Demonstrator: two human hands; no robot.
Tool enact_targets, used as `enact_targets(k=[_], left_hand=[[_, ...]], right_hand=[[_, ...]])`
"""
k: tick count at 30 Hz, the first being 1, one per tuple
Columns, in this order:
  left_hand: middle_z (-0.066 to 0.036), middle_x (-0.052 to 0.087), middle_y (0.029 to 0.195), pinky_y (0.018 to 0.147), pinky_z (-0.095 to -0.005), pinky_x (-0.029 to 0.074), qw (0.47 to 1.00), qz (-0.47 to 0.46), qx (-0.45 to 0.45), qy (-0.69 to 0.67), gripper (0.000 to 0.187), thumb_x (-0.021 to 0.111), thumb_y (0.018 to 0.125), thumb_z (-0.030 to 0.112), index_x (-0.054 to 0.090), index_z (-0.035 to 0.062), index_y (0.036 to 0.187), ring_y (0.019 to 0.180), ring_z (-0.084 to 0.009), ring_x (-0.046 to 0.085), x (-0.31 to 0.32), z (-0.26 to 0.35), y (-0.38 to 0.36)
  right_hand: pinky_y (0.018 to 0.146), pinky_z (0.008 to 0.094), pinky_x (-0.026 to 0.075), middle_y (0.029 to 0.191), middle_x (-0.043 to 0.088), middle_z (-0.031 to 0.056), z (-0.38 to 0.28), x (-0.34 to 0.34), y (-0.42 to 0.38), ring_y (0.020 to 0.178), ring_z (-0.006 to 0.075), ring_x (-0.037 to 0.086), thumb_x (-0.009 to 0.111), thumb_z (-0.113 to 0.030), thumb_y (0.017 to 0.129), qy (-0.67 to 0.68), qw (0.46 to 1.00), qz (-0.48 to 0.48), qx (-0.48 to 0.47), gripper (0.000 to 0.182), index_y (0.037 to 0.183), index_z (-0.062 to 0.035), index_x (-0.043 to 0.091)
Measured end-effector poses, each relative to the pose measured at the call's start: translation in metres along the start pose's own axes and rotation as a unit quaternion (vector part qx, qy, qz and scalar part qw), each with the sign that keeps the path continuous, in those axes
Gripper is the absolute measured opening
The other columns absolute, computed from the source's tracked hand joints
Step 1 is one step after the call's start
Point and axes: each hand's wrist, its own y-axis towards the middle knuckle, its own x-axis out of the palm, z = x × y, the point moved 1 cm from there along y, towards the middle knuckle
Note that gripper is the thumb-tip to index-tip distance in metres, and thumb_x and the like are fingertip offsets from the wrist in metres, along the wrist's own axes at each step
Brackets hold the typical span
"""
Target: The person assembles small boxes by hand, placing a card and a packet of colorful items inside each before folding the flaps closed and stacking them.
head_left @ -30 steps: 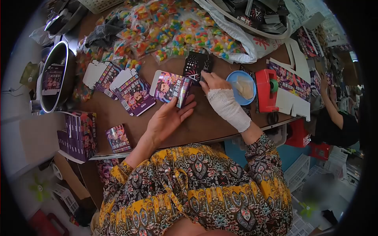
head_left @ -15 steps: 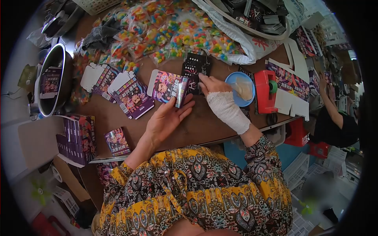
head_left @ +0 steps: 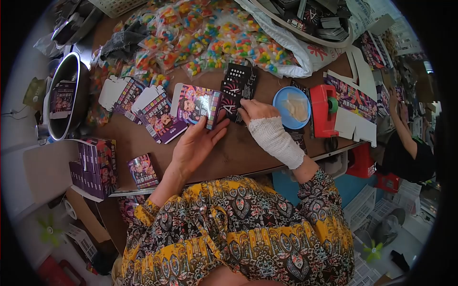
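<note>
My left hand (head_left: 198,143) holds a purple printed box (head_left: 196,106) between thumb and fingers, its white end flap standing out at the left. My right hand (head_left: 260,112), with a white knitted cuff around the wrist, pinches the lower right edge of a black printed packet (head_left: 234,90). That packet lies right beside the box, over other black pieces that it partly hides. Flat purple cartons (head_left: 161,114) with white flaps lie left of my left hand. To the right of my right hand sits a round blue lid (head_left: 290,121) holding something pale.
Clear bags of coloured candies (head_left: 205,38) cover the back of the table. A red tape dispenser (head_left: 323,112) stands at the right, near flat cartons (head_left: 350,97). At the left are a metal basin (head_left: 64,126) and a carton of purple boxes (head_left: 95,167). A co-worker's arm (head_left: 403,124) shows far right.
My left hand has shifted slightly left with the box. The right hand has drawn down a little, its fingers now at the black packet's lower edge, and the packet has turned.
</note>
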Motion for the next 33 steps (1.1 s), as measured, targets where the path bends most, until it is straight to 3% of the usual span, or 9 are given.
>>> enact_targets(k=[1,3,7,9,13,16,19,27,33], left_hand=[[-0.017,0.05,0.148,0.116,-0.0435,0.035,1.0,0.0,0.001,0.0,0.025,0.058,0.103,0.025,0.064,0.0117,0.123,0.141,-0.0346,0.042,-0.001,0.0,-0.001],[-0.023,0.041,0.153,0.118,-0.046,0.035,1.0,0.013,0.018,0.001,0.049,0.051,0.105,0.027,0.042,-0.0002,0.145,0.143,-0.0386,0.039,-0.003,-0.001,-0.005],[-0.023,0.041,0.153,0.118,-0.0465,0.035,1.0,0.01,0.009,0.013,0.048,0.051,0.105,0.027,0.043,0.0,0.144,0.144,-0.0384,0.038,-0.004,-0.004,-0.011],[-0.017,0.048,0.15,0.115,-0.0444,0.037,1.0,0.011,-0.003,0.007,0.036,0.056,0.104,0.026,0.058,0.0058,0.134,0.14,-0.0349,0.044,-0.003,-0.005,-0.013],[-0.016,0.048,0.15,0.115,-0.0438,0.037,1.0,0.0,-0.001,0.005,0.041,0.056,0.104,0.027,0.053,0.0036,0.138,0.139,-0.0341,0.044,-0.007,-0.006,-0.014],[-0.016,0.048,0.149,0.114,-0.043,0.037,1.0,0.003,-0.001,0.023,0.042,0.056,0.104,0.027,0.052,0.0043,0.14,0.139,-0.033,0.045,-0.004,-0.005,-0.014],[-0.015,0.05,0.148,0.114,-0.0426,0.037,0.999,0.011,0.001,0.031,0.043,0.055,0.104,0.027,0.05,0.0047,0.141,0.139,-0.0323,0.046,-0.003,-0.005,-0.014],[-0.018,0.047,0.15,0.117,-0.0455,0.036,0.999,0.022,-0.003,0.034,0.044,0.051,0.105,0.027,0.049,0.0039,0.142,0.141,-0.0361,0.043,-0.004,-0.004,-0.013],[-0.018,0.048,0.15,0.117,-0.0457,0.035,0.998,0.018,0.009,0.052,0.043,0.05,0.105,0.027,0.05,0.004,0.142,0.141,-0.036,0.042,-0.005,-0.007,-0.013]], right_hand=[[0.068,0.0462,0.052,0.083,0.067,0.0126,0.0,-0.001,0.0,0.078,0.0351,0.067,0.065,-0.023,0.093,0.0,1.0,0.0,-0.001,0.015,0.098,-0.0081,0.064],[0.069,0.0472,0.052,0.082,0.067,0.0129,0.0,-0.002,0.0,0.077,0.0356,0.067,0.065,-0.023,0.093,0.019,1.0,-0.017,-0.008,0.016,0.098,-0.0079,0.064],[0.07,0.0475,0.052,0.081,0.066,0.0125,-0.002,-0.005,0.005,0.078,0.0351,0.067,0.065,-0.023,0.093,0.035,0.999,0.002,0.02,0.016,0.098,-0.0077,0.064],[0.066,0.0466,0.052,0.087,0.067,0.0117,0.002,0.006,0.002,0.076,0.0343,0.067,0.068,-0.02,0.092,-0.001,1.0,0.004,0.002,0.022,0.111,-0.0099,0.069],[0.072,0.0442,0.052,0.088,0.065,0.0092,-0.002,0.003,0.001,0.083,0.0321,0.065,0.07,-0.017,0.089,0.003,0.999,0.014,-0.033,0.02,0.108,-0.0102,0.069],[0.077,0.0428,0.051,0.09,0.063,0.007,0.0,0.005,0.01,0.09,0.0304,0.061,0.073,-0.016,0.085,-0.007,0.995,0.078,-0.06,0.022,0.106,-0.0102,0.069],[0.08,0.0433,0.049,0.089,0.064,0.0071,-0.002,0.007,0.014,0.093,0.0294,0.059,0.075,-0.016,0.083,0.017,0.996,0.063,-0.055,0.022,0.103,-0.0095,0.068],[0.078,0.0387,0.051,0.092,0.066,0.0101,-0.002,0.001,0.031,0.087,0.0268,0.065,0.076,-0.017,0.085,0.154,0.972,-0.143,0.1,0.024,0.101,-0.0035,0.064],[0.077,0.037,0.051,0.094,0.06,0.0113,-0.003,0.003,0.017,0.086,0.0258,0.065,0.075,-0.013,0.084,0.199,0.973,-0.103,0.051,0.023,0.097,-0.0009,0.06]])
